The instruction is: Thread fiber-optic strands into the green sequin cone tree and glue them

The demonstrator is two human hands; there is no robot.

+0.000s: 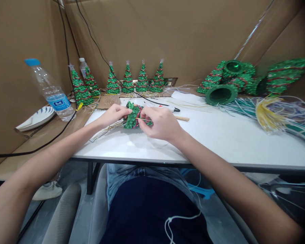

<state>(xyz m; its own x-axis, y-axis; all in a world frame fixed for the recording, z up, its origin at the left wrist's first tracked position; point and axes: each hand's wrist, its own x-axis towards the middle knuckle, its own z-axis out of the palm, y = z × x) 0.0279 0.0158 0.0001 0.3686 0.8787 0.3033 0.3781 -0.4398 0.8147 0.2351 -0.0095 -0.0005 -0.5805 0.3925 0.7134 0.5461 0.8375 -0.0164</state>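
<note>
A small green tinsel Christmas tree (131,117) with a red garland lies on its side just above the white table. My left hand (114,114) is closed on its left end, thumb pressed on the green tinsel. Thin pale wires (109,128) trail leftward from that end. My right hand (161,122) is pinched at the tree's right part, over the garland. Between its fingers shows a thin yellowish strand (145,119); whether wire or stick I cannot tell. My right hand hides the tree's tip. A wooden stick (182,118) shows just beyond the right hand.
A white glue gun (167,107) lies behind my hands. Several finished trees (127,79) line the cardboard wall. At the right are green cones (221,95) and bundled wires (269,113). Bottle (57,98), plate (37,118) and black cable (58,134) are at the left.
</note>
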